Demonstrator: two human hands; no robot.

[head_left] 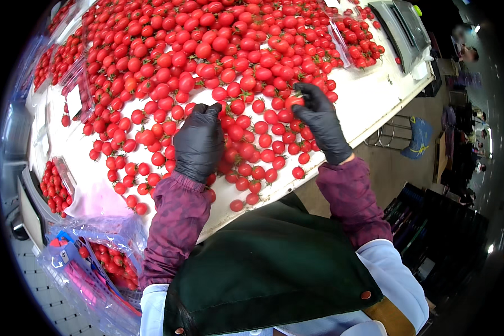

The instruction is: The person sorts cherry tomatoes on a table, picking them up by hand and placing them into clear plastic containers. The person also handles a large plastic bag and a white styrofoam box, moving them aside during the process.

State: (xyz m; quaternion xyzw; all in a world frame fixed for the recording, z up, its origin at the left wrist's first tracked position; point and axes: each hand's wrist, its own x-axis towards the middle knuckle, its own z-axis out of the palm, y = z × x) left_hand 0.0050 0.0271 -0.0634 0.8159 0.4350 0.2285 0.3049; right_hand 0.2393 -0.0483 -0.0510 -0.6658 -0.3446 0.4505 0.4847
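Observation:
Many red cherry tomatoes point(164, 61), several with green calyxes, lie heaped and scattered over a white table point(361, 98). My left hand point(199, 143), in a black glove, is curled just above the near tomatoes, its thumb and forefinger together; whether something is inside it cannot be made out. To its right, my right hand point(321, 119), also gloved in black, holds a cherry tomato point(294, 101) between thumb and fingers near the right side of the heap. Looser tomatoes point(258, 151) lie on the tabletop between the two hands.
Clear plastic punnets of tomatoes stand at the upper right point(359, 46) and lower left point(55, 189). A grey scale point(403, 35) sits at the far right corner. A plastic-lined basket point(92, 269) with tomatoes is at lower left; a stool point(388, 134) stands beyond the table edge.

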